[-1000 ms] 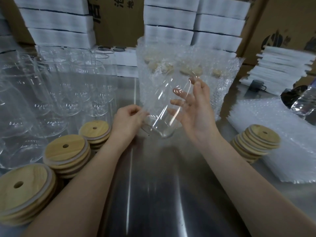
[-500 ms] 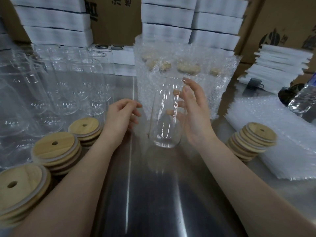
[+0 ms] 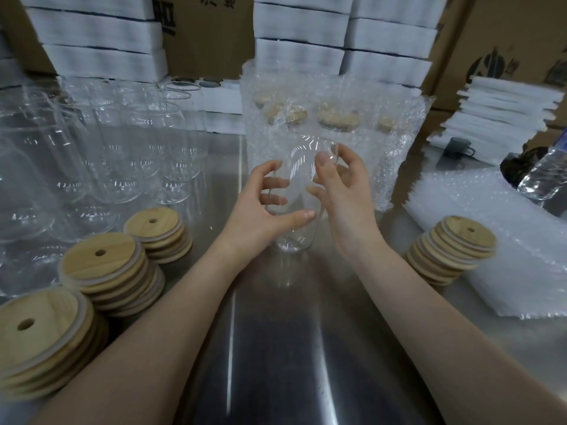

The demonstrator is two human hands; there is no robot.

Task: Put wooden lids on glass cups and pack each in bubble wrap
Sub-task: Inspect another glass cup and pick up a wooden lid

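A clear glass cup (image 3: 299, 179) with no lid is held upright just above the steel table (image 3: 276, 348) at centre. My left hand (image 3: 264, 207) curls round its left side, thumb across the front. My right hand (image 3: 340, 191) grips its right side, thumb near the rim. Stacks of round wooden lids with a small hole stand at the left (image 3: 104, 268) and another stack at the right (image 3: 454, 246). Flat bubble wrap bags (image 3: 491, 240) lie at the right.
Several empty glass cups (image 3: 101, 154) crowd the left of the table. Behind the held cup stand several wrapped cups in bubble wrap (image 3: 352, 124). White foam blocks (image 3: 300, 32) and cardboard boxes line the back. A plastic water bottle (image 3: 543, 176) lies far right.
My left hand has moved right from beside the cup and taken hold of it. The cup now sits between both hands, slightly lower and nearer.
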